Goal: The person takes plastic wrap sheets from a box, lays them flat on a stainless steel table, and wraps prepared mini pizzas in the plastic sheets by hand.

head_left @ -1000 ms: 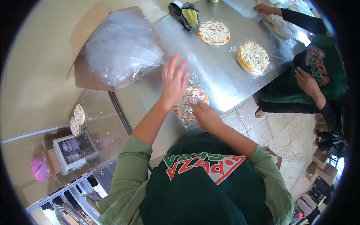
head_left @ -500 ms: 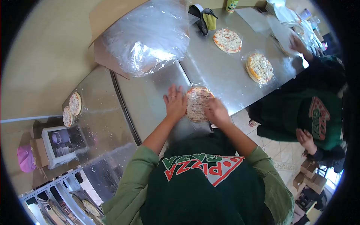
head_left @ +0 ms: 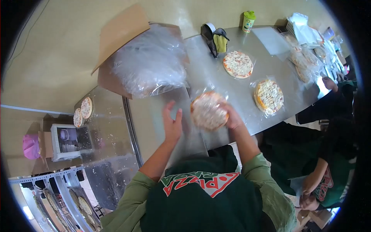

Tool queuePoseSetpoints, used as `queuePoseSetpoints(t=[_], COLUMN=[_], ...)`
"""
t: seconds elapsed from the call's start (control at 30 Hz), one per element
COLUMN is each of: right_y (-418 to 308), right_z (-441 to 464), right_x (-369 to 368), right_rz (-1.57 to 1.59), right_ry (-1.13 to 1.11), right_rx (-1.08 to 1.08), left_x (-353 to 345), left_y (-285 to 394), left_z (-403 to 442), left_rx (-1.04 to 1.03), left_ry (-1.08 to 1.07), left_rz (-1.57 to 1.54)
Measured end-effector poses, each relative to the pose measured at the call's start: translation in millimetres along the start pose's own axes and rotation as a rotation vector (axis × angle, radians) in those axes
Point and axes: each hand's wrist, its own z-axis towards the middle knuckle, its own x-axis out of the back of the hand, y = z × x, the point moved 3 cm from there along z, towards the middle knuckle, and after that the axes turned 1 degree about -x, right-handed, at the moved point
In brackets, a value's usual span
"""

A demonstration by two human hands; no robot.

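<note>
A pizza in a clear plastic bag (head_left: pixel 208 111) is tilted up above the metal table, its surface slightly blurred. My right hand (head_left: pixel 233 117) grips the bagged pizza by its right edge. To the left of it, apart from the bag, my left hand (head_left: pixel 172 124) is open with thumb and fingers spread, holding nothing. Farther along the table lie a bagged pizza (head_left: pixel 238 64) and a stack of bagged pizzas (head_left: pixel 268 96).
An open cardboard box (head_left: pixel 119 33) holds many clear plastic bags (head_left: pixel 150 62). Two small pizzas (head_left: pixel 86 107) lie on the left counter among scattered crumbs. A green-lidded cup (head_left: pixel 248 21) and a black pouch (head_left: pixel 210 40) stand at the back. Co-workers (head_left: pixel 301 154) are at the right.
My right hand has lifted the bagged pizza from the table. My left hand has let go of its left side and moved away. The camera view has shifted slightly.
</note>
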Motion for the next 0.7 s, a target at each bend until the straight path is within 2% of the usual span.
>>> queuePoseSetpoints(t=[0.03, 0.07, 0.13, 0.2, 0.3, 0.4, 0.43, 0.5, 0.53, 0.6, 0.63, 0.7], right_y=[-30, -62, -117, -160, -190, -197, -193, -180, -171, -120, -84, -12], right_z=[-1, 1, 23, 40, 75, 105, 81, 65, 52, 25, 10, 1], right_x=[-4, -8, 17, 25, 47, 87, 60, 40, 17, -46, -86, -129], right_rz=[0.014, 0.028, -0.03, 0.004, -0.024, -0.119, -0.338, -0.93, -1.24, -1.208, -1.117, -1.177], right_ry=[0.065, 0.127, 0.254, 0.237, 0.304, 0.473, 0.713, 1.049, 1.197, 0.843, 0.659, -0.017], right_rx=[0.068, 0.136, 0.294, 0.378, 0.427, 0.552, 0.617, 0.964, 1.141, 1.245, 1.139, 1.183], left_x=[11, 16, 20, 19, 19, 31, 38, 53, 58, 65, 69, 75], left_y=[26, 52, 67, 57, 25, 34, 41, 48, 43, 32, 32, 38], left_z=[17, 32, 56, 77, 99, 105, 108, 116, 120, 127, 125, 118], left_rx=[-0.325, -0.406, -0.487, -0.483, -0.541, -0.513, -0.508, -0.491, -0.434, -0.329, -0.292, -0.219], left_ry=[0.065, 0.132, 0.204, 0.214, -0.027, 0.092, 0.15, 0.267, 0.269, 0.271, 0.278, 0.283], left_rz=[0.331, 0.46, 0.755, 1.089, 1.057, 0.855, 0.807, 0.71, 0.552, 0.227, 0.177, 0.07])
